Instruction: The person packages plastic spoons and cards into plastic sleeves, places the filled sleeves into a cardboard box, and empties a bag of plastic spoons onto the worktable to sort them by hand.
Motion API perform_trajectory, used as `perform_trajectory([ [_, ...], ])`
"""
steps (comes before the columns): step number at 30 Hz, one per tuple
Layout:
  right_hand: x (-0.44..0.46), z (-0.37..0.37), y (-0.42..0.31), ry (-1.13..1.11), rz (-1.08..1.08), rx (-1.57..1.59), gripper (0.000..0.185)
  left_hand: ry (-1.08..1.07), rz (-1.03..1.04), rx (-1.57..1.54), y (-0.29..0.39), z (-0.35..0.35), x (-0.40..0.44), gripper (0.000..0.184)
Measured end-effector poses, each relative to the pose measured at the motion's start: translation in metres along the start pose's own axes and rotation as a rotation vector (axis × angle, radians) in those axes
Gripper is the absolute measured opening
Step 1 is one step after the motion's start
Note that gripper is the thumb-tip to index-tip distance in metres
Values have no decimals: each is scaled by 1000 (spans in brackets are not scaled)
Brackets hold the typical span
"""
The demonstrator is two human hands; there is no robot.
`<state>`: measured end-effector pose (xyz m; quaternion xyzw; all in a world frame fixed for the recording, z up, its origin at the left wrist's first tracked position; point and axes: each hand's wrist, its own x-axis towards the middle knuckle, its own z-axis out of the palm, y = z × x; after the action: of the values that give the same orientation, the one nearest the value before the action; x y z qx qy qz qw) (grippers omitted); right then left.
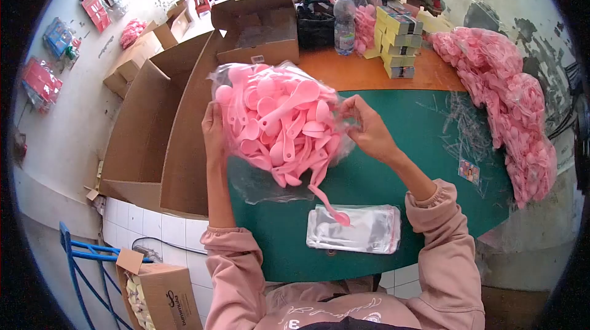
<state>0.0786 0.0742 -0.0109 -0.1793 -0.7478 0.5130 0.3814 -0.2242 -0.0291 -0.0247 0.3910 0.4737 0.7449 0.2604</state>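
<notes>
A clear plastic bag (pixel 270 191) full of pink plastic spoons (pixel 286 118) lies over the green tabletop, its mouth spread toward me. My left hand (pixel 212 126) grips the bag's left side, with part of its fingers hidden behind the plastic. On the opposite side, my right hand (pixel 369 128) pinches the bag's edge between thumb and fingers. A spoon (pixel 332 207) hangs out of the bag at the near side, and its end rests on a stack of clear plastic sleeves (pixel 375 231).
Bundles of bagged pink spoons (pixel 516 108) line the table's right edge. Card stacks (pixel 399 44) and a water bottle (pixel 345 22) stand at the back. A large open cardboard box (pixel 147 133) is at the left. Thin plastic scraps (pixel 464 130) lie on the right.
</notes>
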Motion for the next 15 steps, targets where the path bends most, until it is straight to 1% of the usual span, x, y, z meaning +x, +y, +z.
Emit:
perform_trajectory([
  [1,2,1,-2,-2,-2,5,40,2,2,5,0,0,1,28],
  [3,5,5,-4,83,-49,-126,37,169,183,103,-2,4,-1,22],
  [4,5,5,2,79,-50,-122,37,174,184,108,-5,8,-2,22],
  [6,2,-1,20,52,-396,-376,29,279,242,-69,-14,14,-3,19],
  [7,-2,-4,26,49,-394,-376,29,281,239,-69,-22,8,-3,19],
  [9,-14,-9,30,-45,-380,-408,23,176,190,-242,-35,4,-3,24],
  [10,-19,-10,32,-45,-375,-413,23,176,185,-247,-42,2,-3,24],
  [12,-30,-11,33,-141,-430,-487,19,164,-90,-618,-35,14,-9,30],
  [13,-35,-10,33,-144,-425,-486,19,167,-95,-618,-41,10,-9,30],
  [15,-44,-9,33,-195,-571,-734,14,-114,102,-643,-41,7,-9,31],
])
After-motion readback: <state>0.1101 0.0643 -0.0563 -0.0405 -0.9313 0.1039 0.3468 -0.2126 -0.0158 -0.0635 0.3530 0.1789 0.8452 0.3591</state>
